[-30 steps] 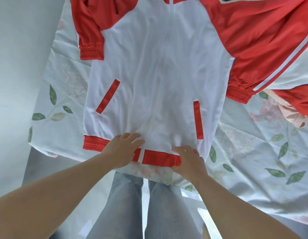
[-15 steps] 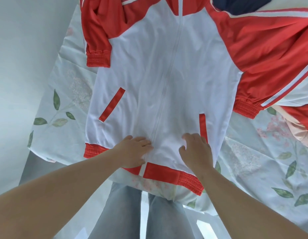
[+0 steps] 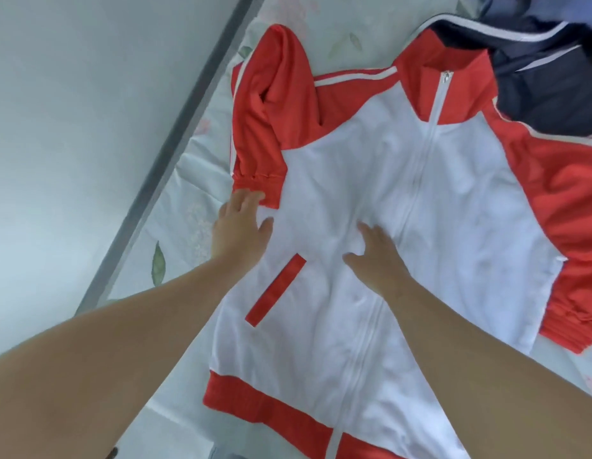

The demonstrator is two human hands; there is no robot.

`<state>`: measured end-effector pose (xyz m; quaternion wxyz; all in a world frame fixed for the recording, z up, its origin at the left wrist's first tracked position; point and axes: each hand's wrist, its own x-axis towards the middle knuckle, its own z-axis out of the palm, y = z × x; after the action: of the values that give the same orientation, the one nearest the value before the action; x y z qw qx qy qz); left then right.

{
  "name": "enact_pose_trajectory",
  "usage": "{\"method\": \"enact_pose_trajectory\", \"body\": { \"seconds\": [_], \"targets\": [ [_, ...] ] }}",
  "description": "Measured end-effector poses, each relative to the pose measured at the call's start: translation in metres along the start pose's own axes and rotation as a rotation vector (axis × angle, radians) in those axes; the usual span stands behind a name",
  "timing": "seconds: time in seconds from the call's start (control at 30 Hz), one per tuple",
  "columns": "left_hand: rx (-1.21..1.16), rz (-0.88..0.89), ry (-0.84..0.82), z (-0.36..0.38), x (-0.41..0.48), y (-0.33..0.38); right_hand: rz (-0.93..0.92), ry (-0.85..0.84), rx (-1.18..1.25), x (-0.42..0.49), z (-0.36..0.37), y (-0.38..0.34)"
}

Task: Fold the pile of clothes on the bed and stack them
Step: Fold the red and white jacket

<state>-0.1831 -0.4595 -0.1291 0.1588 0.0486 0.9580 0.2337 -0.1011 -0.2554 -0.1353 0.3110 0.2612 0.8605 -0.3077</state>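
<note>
The jacket [image 3: 453, 210] is flattened by the left hand [image 3: 240, 226] and right hand [image 3: 375, 256], fingers [image 3: 366, 230] spread. Its bunched sleeve [image 3: 265, 120] could be folded in crooked.

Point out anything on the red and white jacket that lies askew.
The jacket lies mostly flat, but the sleeve by the left hand is bunched and doubled over at the shoulder, its cuff resting at the white front's edge. The opposite sleeve spreads outward.
</note>
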Motion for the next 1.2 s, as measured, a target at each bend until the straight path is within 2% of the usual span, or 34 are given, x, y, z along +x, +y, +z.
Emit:
{"method": "enact_pose_trajectory", "body": {
  "seconds": [0.03,0.1,0.17,0.23,0.33,0.43,0.67,0.87,1.0,1.2],
  "targets": [
    [-0.056,-0.074,0.075,-0.001,0.014,-0.002,0.023,-0.054,-0.019,0.007,0.001,-0.004],
    [-0.253,-0.353,0.145,-0.003,0.042,-0.002,0.057,-0.109,-0.078,0.013,0.006,-0.005],
    [-0.394,-0.642,0.116,-0.003,0.067,-0.005,0.074,-0.114,-0.096,0.012,0.010,-0.002],
    [-0.398,-0.740,0.063,-0.003,0.081,-0.012,0.085,-0.108,-0.090,0.010,0.012,0.000],
    [-0.532,-0.655,0.003,-0.004,0.091,-0.019,0.100,-0.096,-0.107,0.010,0.014,0.000],
    [-0.458,-0.531,-0.114,-0.006,0.090,-0.026,0.105,-0.095,-0.119,0.009,0.017,-0.001],
    [-0.319,-0.479,-0.287,-0.011,0.091,-0.014,0.103,-0.154,-0.099,0.013,0.013,0.003],
    [-0.633,-0.539,0.070,-0.041,0.078,0.003,0.120,-0.173,-0.050,0.009,-0.003,-0.008],
    [-0.648,-0.411,0.242,-0.105,0.067,0.003,0.142,-0.060,0.033,-0.005,-0.020,-0.034],
    [-0.635,-0.251,0.380,-0.217,0.063,0.011,0.084,0.046,0.136,-0.054,-0.054,-0.078]
  ]
}}
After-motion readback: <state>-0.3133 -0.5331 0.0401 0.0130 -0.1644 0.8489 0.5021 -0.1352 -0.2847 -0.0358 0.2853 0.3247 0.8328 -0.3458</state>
